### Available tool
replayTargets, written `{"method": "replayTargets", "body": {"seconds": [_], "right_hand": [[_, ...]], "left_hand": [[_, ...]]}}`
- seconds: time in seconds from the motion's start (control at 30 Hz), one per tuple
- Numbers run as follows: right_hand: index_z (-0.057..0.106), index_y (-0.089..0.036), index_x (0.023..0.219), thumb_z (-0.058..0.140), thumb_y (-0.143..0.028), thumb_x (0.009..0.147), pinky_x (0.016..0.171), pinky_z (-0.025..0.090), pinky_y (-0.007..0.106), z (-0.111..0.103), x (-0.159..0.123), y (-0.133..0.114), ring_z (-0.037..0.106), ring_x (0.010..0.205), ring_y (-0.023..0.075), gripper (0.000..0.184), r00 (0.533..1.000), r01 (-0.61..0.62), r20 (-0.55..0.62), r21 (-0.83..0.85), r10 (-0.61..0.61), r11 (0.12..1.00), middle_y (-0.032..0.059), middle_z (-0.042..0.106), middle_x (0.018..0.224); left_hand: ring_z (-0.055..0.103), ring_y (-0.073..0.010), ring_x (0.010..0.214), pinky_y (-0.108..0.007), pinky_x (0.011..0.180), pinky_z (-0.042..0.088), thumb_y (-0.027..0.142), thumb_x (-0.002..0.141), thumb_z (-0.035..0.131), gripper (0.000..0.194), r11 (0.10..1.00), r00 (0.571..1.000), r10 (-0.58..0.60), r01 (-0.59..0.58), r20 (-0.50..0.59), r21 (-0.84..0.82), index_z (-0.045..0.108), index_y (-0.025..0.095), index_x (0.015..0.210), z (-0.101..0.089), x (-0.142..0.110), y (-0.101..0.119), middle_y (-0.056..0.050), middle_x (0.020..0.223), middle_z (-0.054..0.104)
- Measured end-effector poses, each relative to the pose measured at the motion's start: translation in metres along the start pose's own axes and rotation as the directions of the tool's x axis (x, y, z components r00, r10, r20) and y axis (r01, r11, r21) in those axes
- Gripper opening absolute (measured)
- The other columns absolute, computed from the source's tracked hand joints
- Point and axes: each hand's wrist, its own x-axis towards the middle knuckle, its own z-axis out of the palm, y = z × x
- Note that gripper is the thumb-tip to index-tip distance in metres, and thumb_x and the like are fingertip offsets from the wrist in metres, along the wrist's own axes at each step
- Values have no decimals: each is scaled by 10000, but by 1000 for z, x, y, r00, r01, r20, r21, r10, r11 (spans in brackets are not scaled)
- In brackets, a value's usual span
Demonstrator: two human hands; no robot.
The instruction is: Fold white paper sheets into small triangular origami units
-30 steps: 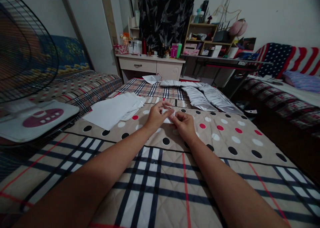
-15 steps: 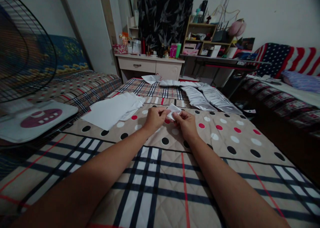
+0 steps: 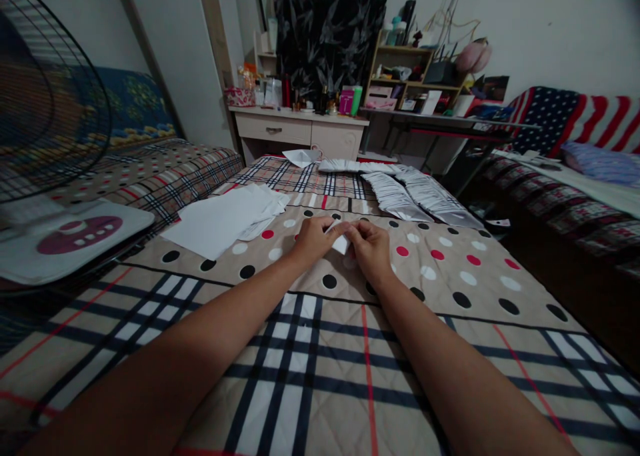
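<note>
Between my two hands is a small folded piece of white paper (image 3: 341, 244), held just above the bedspread (image 3: 280, 403). My left hand (image 3: 316, 238) pinches it from the left, thumb stretched along its upper edge. From the right, my right hand (image 3: 369, 245) grips it with thumb and bent forefinger, and the fingertips of both hands almost meet. Part of the paper is hidden behind the fingers. A stack of white paper sheets (image 3: 215, 226) lies to the left of my hands. Rows of folded white papers (image 3: 395, 196) stand tightly packed beyond my right hand.
A white folded sheet (image 3: 301, 158) lies at the far end of the bed. On the left stands a fan (image 3: 50, 96) with a white base (image 3: 125, 217). Behind the bed are a dresser (image 3: 275, 131) crowded with bottles and a wooden shelf (image 3: 407, 59).
The folded paper has been turned and tilted between my fingers, so less of it shows. My fingertips have come closer together. The stacks have stayed where they were.
</note>
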Motion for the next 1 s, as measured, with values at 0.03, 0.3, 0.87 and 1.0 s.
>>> {"method": "replayTargets", "body": {"seconds": [0.03,0.3,0.87,1.0], "right_hand": [[622,-186,670,614,-402,804,402,305,238,1,-1,0,424,386,108,254,999,31,20,-21,-31,999,-38,505,440],[604,-176,650,634,-395,799,450,356,232,10,-5,-5,461,460,105,266,995,65,71,32,-68,997,-20,530,515],[523,-219,772,692,-455,738,382,427,247,9,-3,-1,549,390,141,292,993,-114,-4,213,118,970,-18,617,510],[475,-244,810,683,-420,738,399,457,266,7,-2,1,556,392,155,282,989,-113,-69,252,135,961,-33,617,519]], "left_hand": [[349,-96,516,-263,521,240,501,852,521,490,1000,1000,9,-9,2,-11,439,169,501,0,0,0,37,492,361],[377,-108,480,-265,474,250,563,855,480,534,984,994,-108,107,3,-143,432,182,484,2,2,-6,18,466,388],[503,-78,450,-190,420,352,471,660,782,436,775,945,-289,325,152,-542,625,140,897,4,-2,1,22,587,609],[519,-72,441,-172,419,383,450,728,727,347,803,938,-240,337,250,-492,571,140,707,8,-5,5,12,546,596]]}}
